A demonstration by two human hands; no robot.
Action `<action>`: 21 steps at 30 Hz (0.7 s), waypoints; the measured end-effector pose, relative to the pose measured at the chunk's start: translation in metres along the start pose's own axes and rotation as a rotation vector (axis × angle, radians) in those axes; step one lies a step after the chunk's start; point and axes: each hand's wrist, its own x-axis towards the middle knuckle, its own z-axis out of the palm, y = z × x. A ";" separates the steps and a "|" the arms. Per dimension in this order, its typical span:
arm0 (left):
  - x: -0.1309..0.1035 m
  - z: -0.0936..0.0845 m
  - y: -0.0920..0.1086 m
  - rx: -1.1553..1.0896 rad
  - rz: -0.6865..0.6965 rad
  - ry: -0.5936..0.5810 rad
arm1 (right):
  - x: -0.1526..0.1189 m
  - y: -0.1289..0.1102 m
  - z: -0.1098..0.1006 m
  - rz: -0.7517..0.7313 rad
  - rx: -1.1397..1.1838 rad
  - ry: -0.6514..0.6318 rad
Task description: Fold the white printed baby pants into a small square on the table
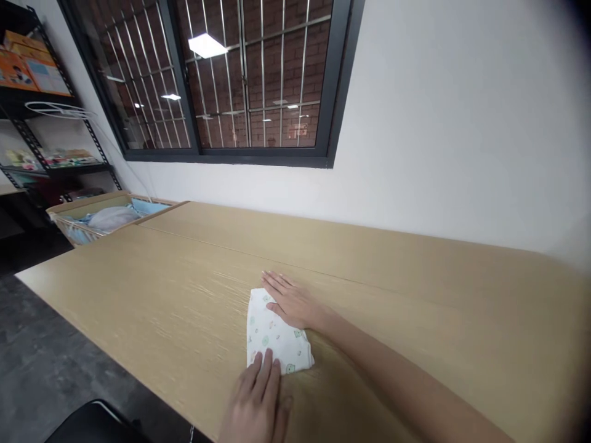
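The right hand (pixel 292 304) is laid flat over the upper right side of a folded white cloth (pixel 271 329), its fingers straight and close together, its thumb set a little apart. The left hand (pixel 258 400) is placed at the cloth's near edge, palm down, with the fingertips rested on the fabric. Both hands are open, and nothing is gripped by either. The cloth (printed with small, pale green figures) is spread between them on a wide, light wood-coloured table (pixel 406 264). The tabletop is crossed lengthwise by a thin seam, and its sheen is broken by fine ripples to the left of the cloth.

Beyond the table's far left end, a wooden crib (pixel 98 200) is seen, lined in blue, with a pale cushion (pixel 113 217) inside. Behind it, a black shelf rack (pixel 50 170) is stacked with orange boxes (pixel 18 69). The table is backed by a white wall (pixel 452 123), in which a dark-framed window (pixel 263 157) is set; brickwork is shown past its metal bars. Below, a grey floor (pixel 41 332) is partly covered by a black chair (pixel 96 424).
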 end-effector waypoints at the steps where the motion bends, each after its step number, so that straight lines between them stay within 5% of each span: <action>1: 0.004 -0.007 -0.007 -0.067 -0.011 -0.010 | -0.006 -0.003 -0.002 0.061 0.009 0.001; 4: 0.014 -0.026 -0.031 -0.200 -0.048 -0.081 | -0.028 -0.018 -0.014 0.176 0.065 0.021; 11: 0.024 -0.039 -0.057 -0.357 0.020 -0.179 | -0.083 -0.058 -0.025 0.035 0.201 -0.100; 16: 0.048 -0.046 -0.069 -0.573 -0.253 -0.357 | -0.096 -0.056 -0.020 0.060 0.239 -0.061; 21: 0.070 -0.046 -0.095 -0.831 -0.394 -0.490 | -0.080 -0.048 -0.031 0.260 0.387 0.062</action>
